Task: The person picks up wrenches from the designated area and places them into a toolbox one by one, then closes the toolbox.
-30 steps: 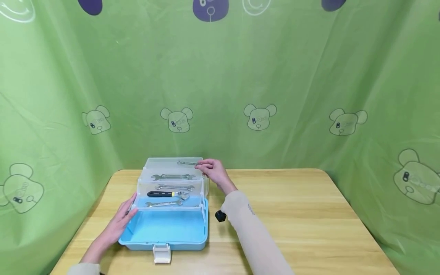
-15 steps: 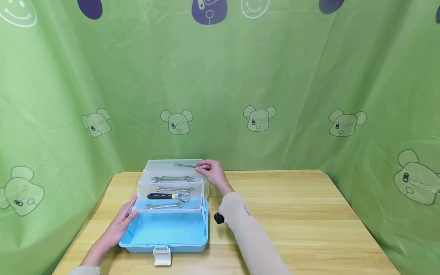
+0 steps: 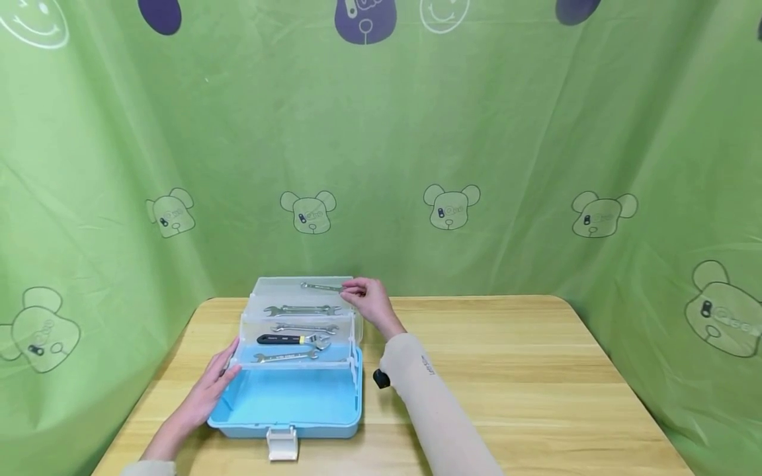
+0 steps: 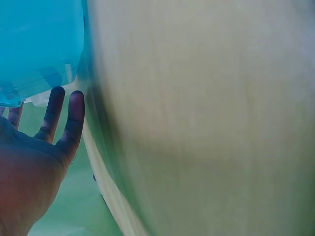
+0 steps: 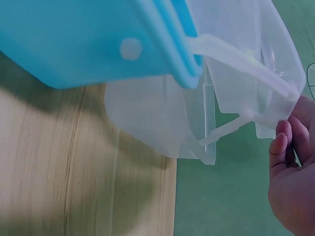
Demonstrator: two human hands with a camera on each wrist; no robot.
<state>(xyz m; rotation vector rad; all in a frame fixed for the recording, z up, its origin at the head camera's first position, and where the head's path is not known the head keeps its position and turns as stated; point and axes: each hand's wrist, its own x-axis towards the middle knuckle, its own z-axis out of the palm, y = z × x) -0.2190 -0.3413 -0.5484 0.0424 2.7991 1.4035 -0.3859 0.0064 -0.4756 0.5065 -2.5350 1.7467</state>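
Note:
A blue toolbox [image 3: 286, 432] stands unlatched on the table, its clear stepped trays [image 3: 297, 363] raised above the base. My right hand [image 3: 372, 303] pinches one end of a small wrench [image 3: 321, 287] at the right end of the top tray. In the right wrist view, the fingertips [image 5: 280, 142] are by the tray's corner. My left hand [image 3: 208, 383] rests against the left side of the box and trays, fingers fairly straight in the left wrist view. An adjustable wrench [image 3: 292, 340] with a black handle and several open-end wrenches [image 3: 286, 357] lie in the trays.
A white latch [image 3: 282, 443] hangs at the box's front. A black piece [image 3: 381, 379] shows at the right sleeve's underside. The wooden table [image 3: 506, 383] extends to the right. A green curtain [image 3: 476, 132] surrounds the back and sides.
The right hand and small wrench have shifted slightly left against the tray, then stayed about still. The left hand keeps its place, and the whole view has moved a little.

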